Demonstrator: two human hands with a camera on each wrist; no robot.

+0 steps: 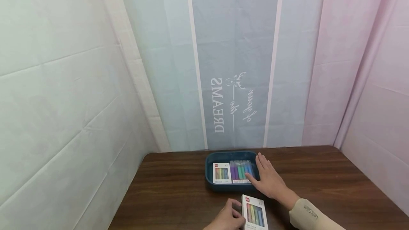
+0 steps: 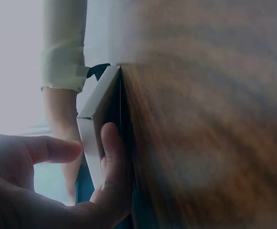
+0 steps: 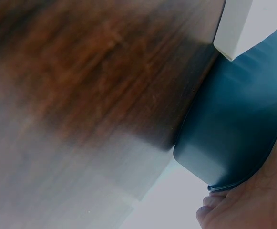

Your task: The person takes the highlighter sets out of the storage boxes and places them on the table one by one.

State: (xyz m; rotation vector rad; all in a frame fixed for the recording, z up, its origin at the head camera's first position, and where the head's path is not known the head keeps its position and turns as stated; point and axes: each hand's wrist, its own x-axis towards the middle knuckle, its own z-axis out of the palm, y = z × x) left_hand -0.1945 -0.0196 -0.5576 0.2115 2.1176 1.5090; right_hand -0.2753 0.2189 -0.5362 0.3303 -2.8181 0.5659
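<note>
My left hand (image 1: 227, 216) holds the left edge of a white box (image 1: 254, 212) whose front window shows a row of coloured sticks. In the left wrist view, the thumb and a finger (image 2: 112, 148) lie on either side of the box's edge (image 2: 93, 143), close over the table. My right hand (image 1: 270, 178) rests with straight fingers over the right rim of a dark blue tray (image 1: 220, 188). Inside the tray, a similar white windowed box (image 1: 222, 180) lies beside a clear pack (image 1: 241, 170) of purple, green and blue sticks. The right hand's thumb overlaps that pack.
The brown wooden table (image 1: 169, 191) carries the tray near its back edge. Behind it hangs a pale printed curtain (image 1: 236, 45), with white cloth (image 1: 57, 98) along the left side and more cloth (image 1: 380, 116) on the right.
</note>
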